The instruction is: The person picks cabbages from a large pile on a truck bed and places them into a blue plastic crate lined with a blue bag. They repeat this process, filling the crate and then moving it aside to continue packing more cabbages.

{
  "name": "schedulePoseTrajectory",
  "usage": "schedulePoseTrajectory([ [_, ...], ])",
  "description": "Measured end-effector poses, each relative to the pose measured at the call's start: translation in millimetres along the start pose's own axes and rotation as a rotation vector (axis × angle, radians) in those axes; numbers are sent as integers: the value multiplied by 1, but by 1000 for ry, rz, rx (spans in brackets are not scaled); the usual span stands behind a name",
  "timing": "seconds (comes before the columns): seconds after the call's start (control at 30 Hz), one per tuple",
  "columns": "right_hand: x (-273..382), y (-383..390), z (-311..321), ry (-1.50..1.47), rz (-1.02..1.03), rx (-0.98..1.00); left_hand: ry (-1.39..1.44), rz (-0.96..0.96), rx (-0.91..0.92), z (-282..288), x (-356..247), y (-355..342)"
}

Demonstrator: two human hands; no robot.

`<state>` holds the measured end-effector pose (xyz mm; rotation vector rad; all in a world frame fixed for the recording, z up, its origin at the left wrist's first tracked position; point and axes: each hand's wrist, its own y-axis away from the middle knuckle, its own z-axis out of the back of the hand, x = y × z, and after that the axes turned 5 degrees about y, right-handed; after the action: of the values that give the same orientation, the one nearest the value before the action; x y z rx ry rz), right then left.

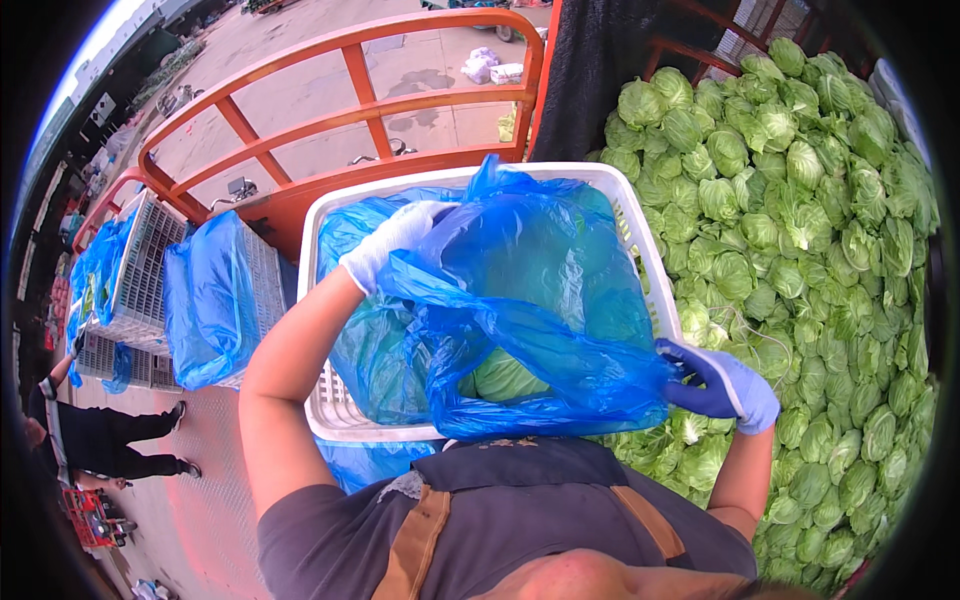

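Observation:
A white plastic crate (655, 265) stands in front of me, lined with a translucent blue plastic bag (530, 240). Green cabbages (505, 375) show through the bag's opening on the near side. My left hand (395, 245), in a white glove, reaches over the crate's left part and grips a fold of the bag; its fingertips are partly covered by the film. At the crate's near right corner, my right hand (720, 385), in a blue and white glove, pinches the bag's edge and pulls it outward past the rim.
A large heap of cabbages (800, 270) fills the right side. Orange railing (370, 100) runs behind the crate. Further crates (265, 275) covered with blue bags (205, 300) are stacked at left. Another person (110, 430) stands at far left beside them.

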<state>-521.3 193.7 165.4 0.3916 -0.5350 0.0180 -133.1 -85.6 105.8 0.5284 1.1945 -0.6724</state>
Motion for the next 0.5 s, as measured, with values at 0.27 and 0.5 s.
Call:
schedulePoseTrajectory([
  [0.27,60,-68,-13,72,762,341,-1140,-60,214,-108,-65,144],
  [0.5,157,-191,-20,399,764,680,-499,467,-1003,-177,-38,288],
])
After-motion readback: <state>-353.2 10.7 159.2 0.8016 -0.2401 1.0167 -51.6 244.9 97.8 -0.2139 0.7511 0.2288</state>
